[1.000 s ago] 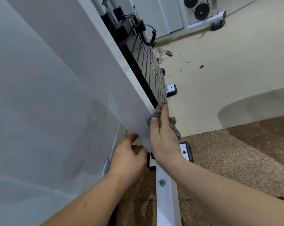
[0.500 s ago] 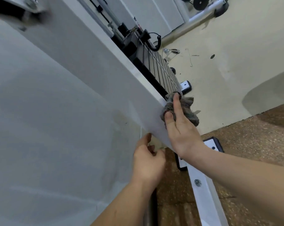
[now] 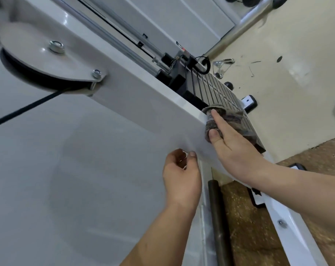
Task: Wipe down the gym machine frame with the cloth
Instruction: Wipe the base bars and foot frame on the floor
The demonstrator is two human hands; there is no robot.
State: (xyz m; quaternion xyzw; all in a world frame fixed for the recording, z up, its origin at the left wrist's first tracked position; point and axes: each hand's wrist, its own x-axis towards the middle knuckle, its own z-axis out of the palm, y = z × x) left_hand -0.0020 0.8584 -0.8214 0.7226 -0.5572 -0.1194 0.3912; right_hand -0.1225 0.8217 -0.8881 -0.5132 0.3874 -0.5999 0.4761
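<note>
Frame (image 3: 143,104): white gym-machine beam. Its long axis runs diagonally from upper left to lower right, sloping down towards the floor.
Cloth (image 3: 234,120): grey-brown and bunched, folded over the beam's far edge at its lower right part, just in front of the weight stack.
Right hand (image 3: 232,143): grips the cloth against the beam's edge. The thumb tip presses on the near face and the forefinger lies straight along the edge, pointing up the beam. The other fingers are hidden behind the cloth.
Left hand (image 3: 180,175): below the beam and just left of the right wrist, fingers loosely curled towards the palm, nothing held. Whether it touches the pale panel behind it cannot be told.
Weight stack (image 3: 216,91): dark plates lined up behind the beam, parallel to it.
Guide rods (image 3: 124,45): bright metal, running along the beam down to the stack.
Pulley (image 3: 38,60): bolted to the beam at upper left; a black cable (image 3: 18,112) leaves it to the lower left.
Base rail (image 3: 289,233): white, bolted, at lower right beneath the right forearm.
Dark bar (image 3: 217,217): upright, between the two forearms.
Floor (image 3: 297,54): pale, giving way to a speckled brown mat (image 3: 307,169) nearer the viewer.
</note>
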